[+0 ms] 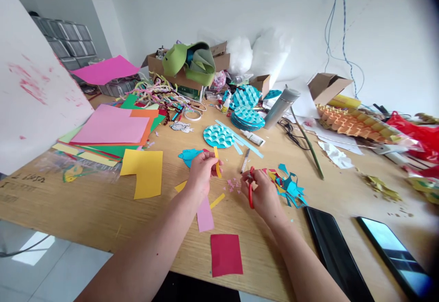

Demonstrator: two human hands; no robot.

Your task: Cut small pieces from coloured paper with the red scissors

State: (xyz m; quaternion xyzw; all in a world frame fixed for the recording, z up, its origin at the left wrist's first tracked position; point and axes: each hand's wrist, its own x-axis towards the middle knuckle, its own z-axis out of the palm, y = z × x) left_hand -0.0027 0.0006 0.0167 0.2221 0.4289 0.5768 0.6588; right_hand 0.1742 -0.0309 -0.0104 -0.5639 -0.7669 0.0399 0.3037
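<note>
Between the fingers of my left hand (203,169) is a narrow yellow paper strip (216,161), standing roughly upright. My right hand (262,194) is closed around red-handled scissors (250,191); their blades are mostly hidden. Tiny pink paper snippets (233,185) lie on the table between the hands. A blue paper fish (189,156) is just beyond my left hand. Under that wrist are a pink paper strip (205,216) and another yellow strip (217,201). Blue paper scraps (291,187) lie right of my right hand. A dark red paper square (226,255) is near the table's front edge.
Yellow paper (147,174) and stacked coloured sheets (113,126) lie left. Ahead are a round blue scale-patterned piece (218,136), a glue tube (253,137), a pen (245,160) and a metal flask (281,107). Two phones, one a black phone (334,251), lie right.
</note>
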